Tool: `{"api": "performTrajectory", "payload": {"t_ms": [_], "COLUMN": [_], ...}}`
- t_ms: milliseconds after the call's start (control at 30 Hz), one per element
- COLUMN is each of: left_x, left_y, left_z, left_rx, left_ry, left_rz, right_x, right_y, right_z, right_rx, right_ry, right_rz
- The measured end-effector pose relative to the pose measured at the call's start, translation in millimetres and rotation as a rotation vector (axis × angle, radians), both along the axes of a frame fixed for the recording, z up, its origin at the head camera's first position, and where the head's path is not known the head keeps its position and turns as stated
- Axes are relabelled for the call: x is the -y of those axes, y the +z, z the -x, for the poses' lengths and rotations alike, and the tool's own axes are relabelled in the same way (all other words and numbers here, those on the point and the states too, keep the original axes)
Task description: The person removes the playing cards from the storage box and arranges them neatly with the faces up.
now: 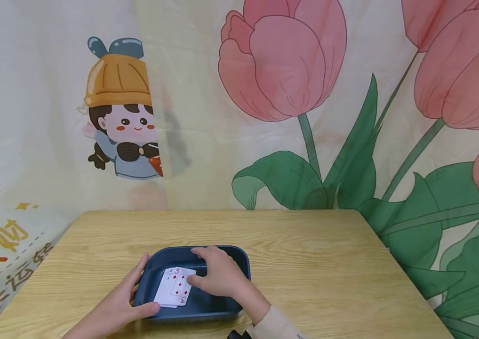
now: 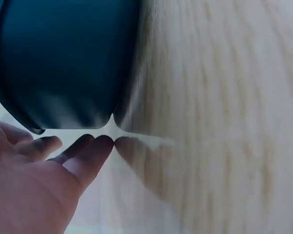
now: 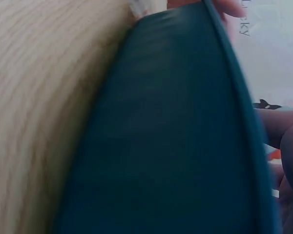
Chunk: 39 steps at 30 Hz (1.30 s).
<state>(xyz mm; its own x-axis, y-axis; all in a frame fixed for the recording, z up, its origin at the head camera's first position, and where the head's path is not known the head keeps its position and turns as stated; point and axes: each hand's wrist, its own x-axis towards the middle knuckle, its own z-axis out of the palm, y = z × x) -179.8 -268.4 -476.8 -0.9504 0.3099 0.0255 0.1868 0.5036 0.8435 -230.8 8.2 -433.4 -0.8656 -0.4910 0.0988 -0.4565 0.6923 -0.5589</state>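
Note:
A dark blue, round-cornered tray [image 1: 222, 308] stands on the table, holding a small stack of playing cards [image 1: 165, 292] in its left half. The top card faces up with red diamonds. My left hand [image 1: 116, 296] spans the tray's left end, thumb by the near corner and fingers along the far left side; in the left wrist view its fairly straight fingers [image 2: 90, 161] lie close to the tray wall [image 2: 63, 63]. Over the tray is my right hand [image 1: 218, 273], thumb tip at the cards' right edge, fingers apart from it near the far rim. The tray's side [image 3: 161, 122] fills most of the right wrist view.
The wood-grain table [image 1: 315, 273] extends around the tray on all sides. Behind it hangs a cloth backdrop [image 1: 197, 141] with large tulips and a cartoon figure. A small black object [image 1: 238, 334] shows beside the right sleeve [image 1: 277, 325] at the bottom edge.

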Motion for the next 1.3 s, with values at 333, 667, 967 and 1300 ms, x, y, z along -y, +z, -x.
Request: {"api": "performTrajectory", "payload": {"t_ms": [333, 667, 967, 1300], "left_x": [2.8, 2.9, 5.4, 5.5], "left_y": [-1.3, 0.1, 1.0, -0.2], "left_z": [-0.5, -0.7, -1.8, -2.7], "left_rx": [-0.017, -0.015, 0.029, -0.007], "left_ry": [-0.011, -0.010, 0.011, 0.013], "left_rz": [0.040, 0.075, 0.034, 0.023], "right_x": [21, 29, 35, 37], "right_y": [-19.4, -33.7, -38.3, -40.1], "right_z": [0.4, 0.9, -0.8, 0.3], "right_rx": [0.037, -0.014, -0.053, -0.059], "right_ry": [-0.030, -0.046, -0.039, -0.019], "right_rz": [-0.032, -0.163, -0.234, -0.269]}}
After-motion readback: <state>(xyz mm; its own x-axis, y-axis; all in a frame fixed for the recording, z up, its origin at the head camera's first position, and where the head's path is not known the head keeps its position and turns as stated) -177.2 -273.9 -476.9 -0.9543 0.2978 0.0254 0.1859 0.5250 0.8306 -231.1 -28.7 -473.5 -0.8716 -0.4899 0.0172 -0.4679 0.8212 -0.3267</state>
